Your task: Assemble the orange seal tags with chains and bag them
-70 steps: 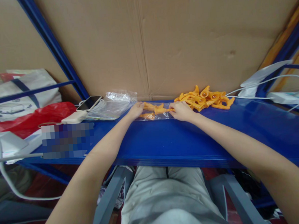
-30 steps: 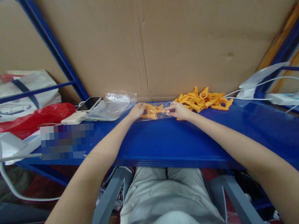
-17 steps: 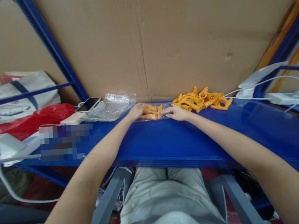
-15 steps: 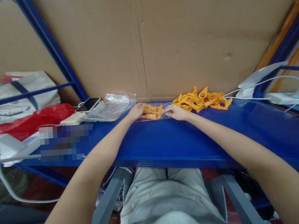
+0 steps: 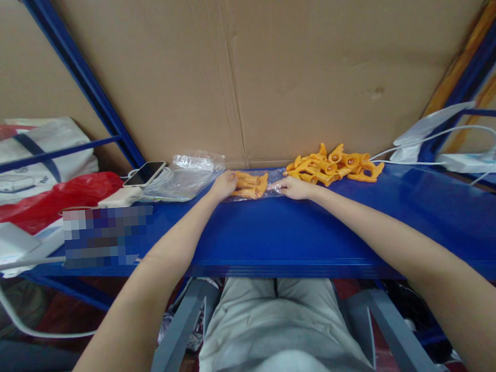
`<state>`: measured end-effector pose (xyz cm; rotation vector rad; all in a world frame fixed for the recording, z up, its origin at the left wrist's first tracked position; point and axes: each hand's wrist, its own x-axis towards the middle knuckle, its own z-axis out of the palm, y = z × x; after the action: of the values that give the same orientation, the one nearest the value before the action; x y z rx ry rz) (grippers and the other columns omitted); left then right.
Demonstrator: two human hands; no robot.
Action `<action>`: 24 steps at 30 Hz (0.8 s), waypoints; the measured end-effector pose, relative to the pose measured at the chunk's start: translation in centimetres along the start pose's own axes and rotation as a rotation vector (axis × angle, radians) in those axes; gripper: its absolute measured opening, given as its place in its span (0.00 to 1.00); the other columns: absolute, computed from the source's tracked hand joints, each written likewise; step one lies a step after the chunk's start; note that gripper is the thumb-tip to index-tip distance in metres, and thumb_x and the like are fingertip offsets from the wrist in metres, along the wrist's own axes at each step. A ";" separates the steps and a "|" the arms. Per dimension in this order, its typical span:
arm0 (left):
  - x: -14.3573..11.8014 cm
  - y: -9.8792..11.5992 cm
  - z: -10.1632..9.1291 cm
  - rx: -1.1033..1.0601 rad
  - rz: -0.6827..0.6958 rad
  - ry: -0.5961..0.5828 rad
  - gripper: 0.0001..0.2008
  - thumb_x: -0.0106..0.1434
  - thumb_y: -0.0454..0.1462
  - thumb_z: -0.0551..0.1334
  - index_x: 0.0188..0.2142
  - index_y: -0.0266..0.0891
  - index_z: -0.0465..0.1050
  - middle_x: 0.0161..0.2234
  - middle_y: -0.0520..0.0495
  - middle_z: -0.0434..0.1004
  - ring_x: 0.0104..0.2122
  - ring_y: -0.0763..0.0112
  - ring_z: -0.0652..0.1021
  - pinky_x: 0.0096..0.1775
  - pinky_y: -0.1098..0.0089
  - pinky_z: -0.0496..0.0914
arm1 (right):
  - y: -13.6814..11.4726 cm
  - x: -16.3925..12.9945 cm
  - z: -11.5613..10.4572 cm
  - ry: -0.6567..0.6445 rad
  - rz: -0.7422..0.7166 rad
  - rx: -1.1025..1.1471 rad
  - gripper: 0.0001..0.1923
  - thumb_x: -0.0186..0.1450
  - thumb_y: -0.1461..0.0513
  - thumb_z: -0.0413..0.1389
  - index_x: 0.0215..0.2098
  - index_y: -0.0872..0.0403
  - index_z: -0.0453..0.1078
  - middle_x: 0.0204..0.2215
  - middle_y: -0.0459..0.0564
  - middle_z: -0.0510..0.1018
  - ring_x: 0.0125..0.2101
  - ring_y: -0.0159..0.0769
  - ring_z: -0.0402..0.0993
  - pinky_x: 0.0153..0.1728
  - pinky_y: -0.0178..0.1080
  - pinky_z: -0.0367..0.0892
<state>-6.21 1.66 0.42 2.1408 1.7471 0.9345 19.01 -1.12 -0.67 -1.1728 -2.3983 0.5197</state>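
Note:
A clear plastic bag [image 5: 249, 197] lies flat on the blue tabletop, with a few orange plastic parts [image 5: 251, 181] inside it. My left hand [image 5: 226, 184] grips the bag at its left end, fingers closed over the film and the ends of the parts. At the bag's right end is my right hand [image 5: 294, 187], its index finger stretched left along the film and the other fingers curled on the plastic. Just beyond that hand sits a loose pile of orange plastic parts [image 5: 335, 165], hollow-ended and branching in shape.
Flat clear bags [image 5: 184, 182] lie left of my left hand, beside a phone [image 5: 145, 174] and a white power bank [image 5: 120, 197]. Farther left is a red plastic bag [image 5: 70, 198]. A cardboard wall [image 5: 240, 73] closes the back; white cables [image 5: 440, 134] run at the right.
My right index finger has straightened and now points left along the bag's end. The left hand and the bag have barely moved.

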 end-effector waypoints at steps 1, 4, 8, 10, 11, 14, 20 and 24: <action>-0.1 0.1 -0.1 0.035 0.005 -0.007 0.18 0.66 0.33 0.54 0.51 0.33 0.76 0.54 0.40 0.78 0.54 0.60 0.77 0.57 0.67 0.68 | 0.1 0.0 0.0 -0.003 -0.009 0.005 0.29 0.60 0.73 0.47 0.51 0.48 0.79 0.50 0.42 0.81 0.55 0.37 0.75 0.61 0.42 0.63; -0.2 0.2 -0.3 0.119 -0.003 0.002 0.18 0.66 0.32 0.53 0.51 0.33 0.77 0.53 0.40 0.79 0.53 0.60 0.78 0.55 0.68 0.69 | 0.2 0.1 0.1 0.002 -0.030 0.020 0.28 0.61 0.71 0.47 0.54 0.50 0.77 0.52 0.44 0.80 0.58 0.38 0.71 0.63 0.43 0.60; -0.2 0.3 -0.3 0.204 -0.005 0.019 0.19 0.66 0.32 0.53 0.52 0.34 0.77 0.52 0.41 0.80 0.52 0.61 0.78 0.54 0.69 0.70 | 0.1 0.3 0.3 -0.007 -0.031 -0.015 0.30 0.60 0.71 0.47 0.56 0.49 0.76 0.52 0.42 0.79 0.60 0.38 0.69 0.63 0.43 0.59; -0.2 0.2 -0.2 0.250 0.008 0.004 0.20 0.66 0.32 0.53 0.52 0.34 0.77 0.52 0.41 0.80 0.52 0.61 0.78 0.55 0.69 0.70 | 0.0 0.3 0.2 -0.006 -0.017 -0.062 0.30 0.61 0.72 0.47 0.55 0.49 0.77 0.53 0.43 0.79 0.59 0.38 0.71 0.62 0.41 0.60; -0.2 0.2 -0.2 0.270 0.016 -0.005 0.20 0.66 0.32 0.52 0.52 0.34 0.78 0.52 0.41 0.80 0.52 0.61 0.78 0.55 0.69 0.69 | -0.1 0.2 0.1 0.004 -0.004 -0.094 0.29 0.61 0.72 0.46 0.55 0.49 0.77 0.52 0.44 0.80 0.58 0.38 0.72 0.61 0.40 0.62; 0.0 -0.1 -0.3 0.295 0.039 -0.016 0.20 0.66 0.33 0.52 0.51 0.35 0.79 0.52 0.42 0.80 0.52 0.62 0.78 0.55 0.69 0.69 | -0.3 -0.5 -0.7 0.100 0.056 -0.243 0.26 0.63 0.72 0.47 0.51 0.51 0.79 0.50 0.48 0.81 0.53 0.39 0.76 0.58 0.40 0.66; 0.3 -1.1 -0.4 0.246 0.057 0.005 0.19 0.65 0.36 0.54 0.48 0.38 0.80 0.50 0.42 0.81 0.50 0.58 0.79 0.54 0.66 0.70 | -1.3 -2.5 -2.7 0.329 0.276 -0.575 0.20 0.67 0.66 0.46 0.49 0.56 0.78 0.47 0.58 0.82 0.49 0.48 0.78 0.50 0.46 0.70; 0.6 -1.7 -0.3 0.214 0.039 0.040 0.18 0.64 0.37 0.54 0.45 0.39 0.81 0.48 0.42 0.82 0.50 0.57 0.80 0.54 0.66 0.70 | -1.3 -3.1 -3.2 0.208 0.383 -0.725 0.16 0.66 0.60 0.52 0.44 0.59 0.79 0.42 0.65 0.82 0.46 0.55 0.79 0.44 0.48 0.72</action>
<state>-7.68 2.64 -0.08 2.3082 1.9092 0.8380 21.51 -3.89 2.06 -1.8893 -2.2313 -0.4046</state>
